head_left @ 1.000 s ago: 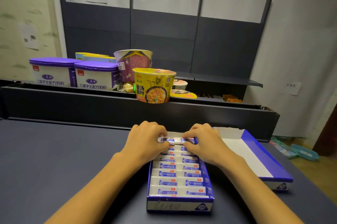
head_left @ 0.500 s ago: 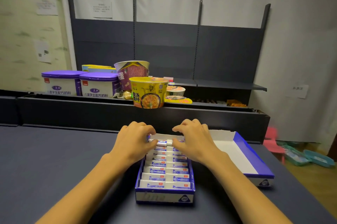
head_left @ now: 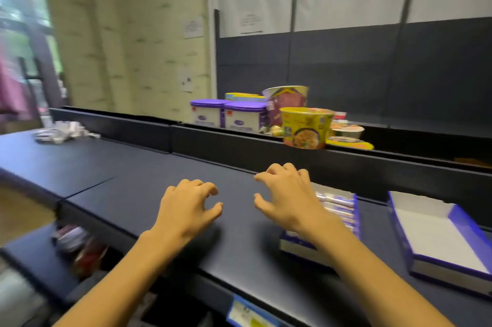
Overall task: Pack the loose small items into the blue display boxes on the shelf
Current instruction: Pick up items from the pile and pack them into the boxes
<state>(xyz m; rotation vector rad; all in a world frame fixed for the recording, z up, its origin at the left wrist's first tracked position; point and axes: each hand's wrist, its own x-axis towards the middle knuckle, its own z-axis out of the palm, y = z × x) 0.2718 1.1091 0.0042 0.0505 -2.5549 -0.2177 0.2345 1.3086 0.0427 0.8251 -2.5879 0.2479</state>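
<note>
A blue display box (head_left: 355, 209) filled with rows of small white-and-blue packets (head_left: 338, 202) sits on the dark shelf top (head_left: 127, 177); my right forearm covers its left part. A second blue display box (head_left: 458, 233), white inside and holding nothing, stands to its right. My right hand (head_left: 286, 200) hovers left of the full box, fingers loosely curled, holding nothing. My left hand (head_left: 187, 209) hovers over bare shelf top, fingers also loosely curled and empty. A blurred pile of loose small items (head_left: 62, 131) lies at the far left of the shelf top.
Behind a raised dark ledge (head_left: 239, 148) stand two purple-lidded tubs (head_left: 229, 114), a purple noodle cup (head_left: 286, 102), a yellow noodle bowl (head_left: 306, 126) and smaller bowls. A lower shelf at bottom left holds blurred red and white goods (head_left: 77, 244). The front edge bears a price tag (head_left: 250, 314).
Both hands have lifted off the packets in the full box and moved left of it. My head has turned left, bringing the loose pile into view.
</note>
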